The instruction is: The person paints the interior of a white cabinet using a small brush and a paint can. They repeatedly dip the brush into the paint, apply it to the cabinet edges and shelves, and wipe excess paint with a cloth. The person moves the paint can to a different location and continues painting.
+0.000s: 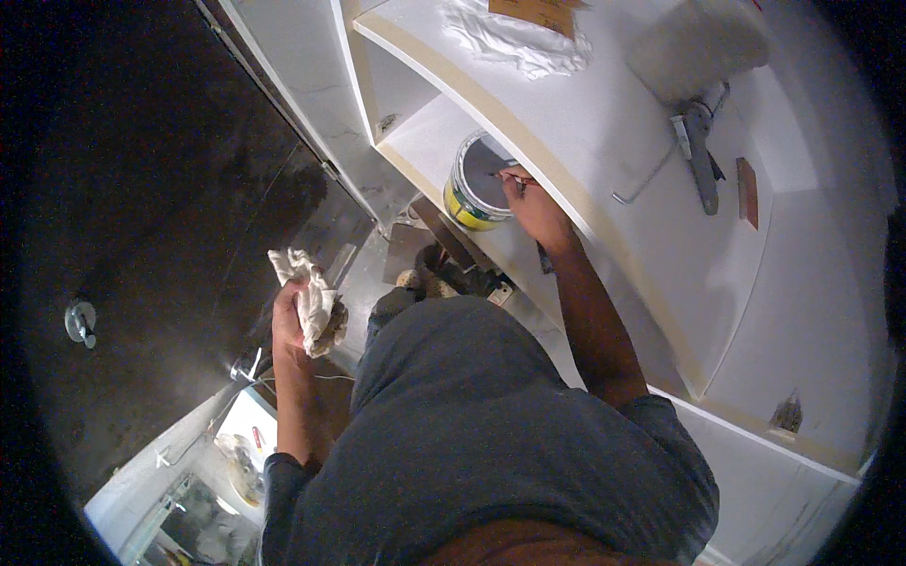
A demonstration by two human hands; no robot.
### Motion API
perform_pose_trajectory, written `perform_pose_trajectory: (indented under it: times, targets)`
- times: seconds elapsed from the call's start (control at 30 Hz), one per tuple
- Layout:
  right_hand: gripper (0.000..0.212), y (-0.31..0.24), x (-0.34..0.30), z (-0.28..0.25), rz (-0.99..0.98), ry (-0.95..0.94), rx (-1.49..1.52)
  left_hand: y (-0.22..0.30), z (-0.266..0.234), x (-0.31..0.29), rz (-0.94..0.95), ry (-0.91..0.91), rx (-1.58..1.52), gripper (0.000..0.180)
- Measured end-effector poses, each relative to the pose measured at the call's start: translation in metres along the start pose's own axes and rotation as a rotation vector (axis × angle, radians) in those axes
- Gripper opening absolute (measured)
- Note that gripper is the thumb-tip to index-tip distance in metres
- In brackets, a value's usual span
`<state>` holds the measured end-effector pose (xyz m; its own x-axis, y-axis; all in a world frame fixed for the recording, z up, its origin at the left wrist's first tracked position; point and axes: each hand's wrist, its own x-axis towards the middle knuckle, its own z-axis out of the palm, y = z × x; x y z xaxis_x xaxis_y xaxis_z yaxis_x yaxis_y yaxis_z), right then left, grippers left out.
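Note:
My left hand is closed around a crumpled off-white rag, held out to the left. My right hand reaches over the rim of an open paint can with a yellow and dark green band. Its fingers are pinched together at the can's mouth, with something thin and dark between them that I cannot make out. Greyish material shows inside the can. The can sits on the lower white shelf, partly beneath the curved upper shelf.
On the upper shelf lie a caulking gun, a reddish-brown block, a translucent bag, and white cloth under brown card. Boards lean below the can. A dark panel fills the left.

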<state>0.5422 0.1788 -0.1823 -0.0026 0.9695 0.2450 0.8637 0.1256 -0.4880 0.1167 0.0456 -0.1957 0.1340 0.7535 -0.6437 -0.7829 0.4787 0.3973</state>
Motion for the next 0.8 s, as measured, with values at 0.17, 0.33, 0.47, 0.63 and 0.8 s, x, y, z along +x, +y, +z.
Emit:
perform_pose_trajectory:
  times: [0.17, 0.33, 0.47, 0.63, 0.8]
  targets:
    - [0.014, 0.033, 0.021, 0.041, -0.057, 0.006, 0.004, -0.008, -0.026, -0.010, -0.046, 0.069, -0.015, 0.027]
    - [0.014, 0.026, 0.038, 0.033, -0.070, -0.078, -0.110, -0.015, -0.036, -0.024, 0.010, 0.095, 0.029, 0.028]
    - [0.014, 0.028, 0.042, 0.037, -0.190, 0.040, -0.164, -0.018, -0.031, -0.018, 0.029, 0.142, 0.101, 0.034]
    - [0.016, 0.011, 0.035, 0.020, -0.082, -0.035, -0.008, -0.010, 0.005, -0.023, 0.013, -0.066, 0.120, 0.038]
    - [0.031, 0.013, 0.015, -0.012, 0.036, 0.025, 0.011, -0.023, 0.054, 0.000, 0.240, 0.029, 0.302, 0.041]
